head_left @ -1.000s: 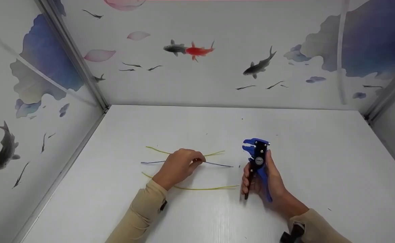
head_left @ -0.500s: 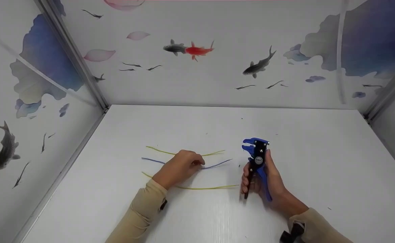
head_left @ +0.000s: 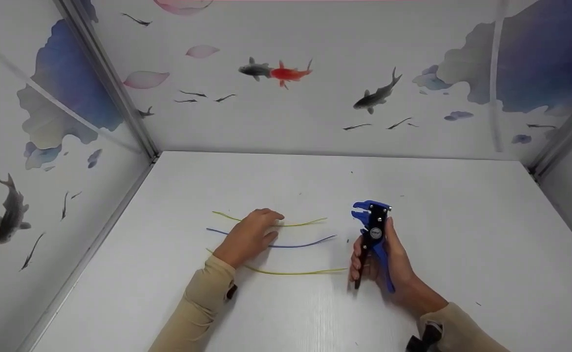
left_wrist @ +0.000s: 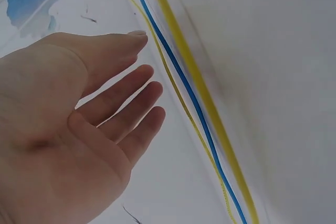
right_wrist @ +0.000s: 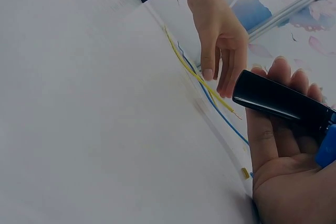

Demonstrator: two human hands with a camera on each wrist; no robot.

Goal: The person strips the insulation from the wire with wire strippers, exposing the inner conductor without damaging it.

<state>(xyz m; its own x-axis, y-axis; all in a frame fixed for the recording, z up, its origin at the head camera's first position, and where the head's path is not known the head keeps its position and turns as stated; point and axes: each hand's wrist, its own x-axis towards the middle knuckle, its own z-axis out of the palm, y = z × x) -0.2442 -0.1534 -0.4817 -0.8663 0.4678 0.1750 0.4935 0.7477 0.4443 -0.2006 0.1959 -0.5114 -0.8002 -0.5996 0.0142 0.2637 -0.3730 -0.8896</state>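
Observation:
My left hand (head_left: 251,237) hovers over the wires with fingers loosely extended and nothing between them; its palm (left_wrist: 58,145) shows in the left wrist view. Below it a blue wire (head_left: 295,246) lies on the table, bowed slightly, its middle left part hidden by the hand. A yellow wire (head_left: 300,225) lies beyond the blue one, and another yellow wire (head_left: 295,274) nearer the front. My right hand (head_left: 395,261) holds a blue and black wire stripper (head_left: 375,225) upright, head pointing away, fingers curled round its black handle (right_wrist: 278,100). The stripper's jaws stand apart with no wire in them.
The white table (head_left: 315,318) is bounded by a printed back wall (head_left: 286,122) and a left side wall (head_left: 2,122). Tiny offcuts are scattered on the table, among them a dark bit (head_left: 348,240) left of the stripper and a yellow bit (right_wrist: 245,173).
My left hand has let go of the blue wire, spread its fingers and drawn back slightly left. The wire has dropped onto the table between the yellow ones. My right hand and stripper stay put.

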